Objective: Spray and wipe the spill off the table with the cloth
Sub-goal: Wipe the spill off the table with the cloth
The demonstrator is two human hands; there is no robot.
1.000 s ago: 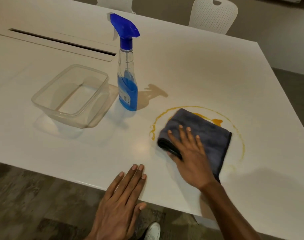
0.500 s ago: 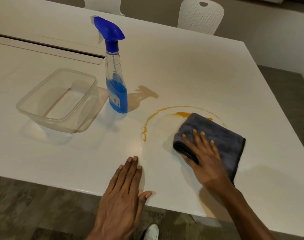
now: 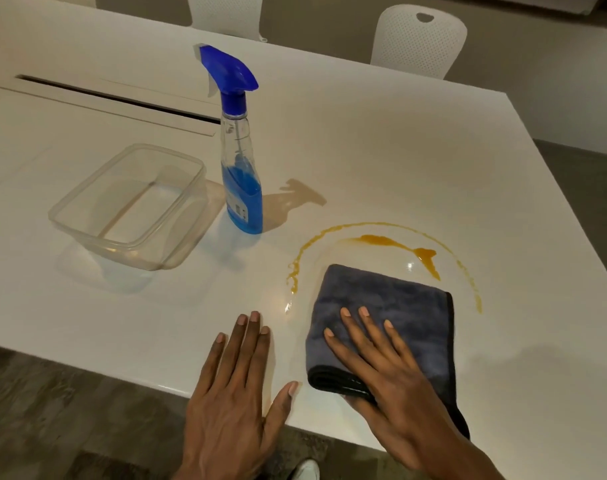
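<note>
Cloth (image 3: 388, 317) dragged nearer under flat open right hand (image 3: 395, 379); left hand (image 3: 232, 403) flat, empty; orange spill (image 3: 381, 240) may smear.

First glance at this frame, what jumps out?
The orange spill ringing the white table, with the right hand pressing a folded grey cloth flat inside it. Behind and to the left stand a blue spray bottle and an empty clear tub.
</note>
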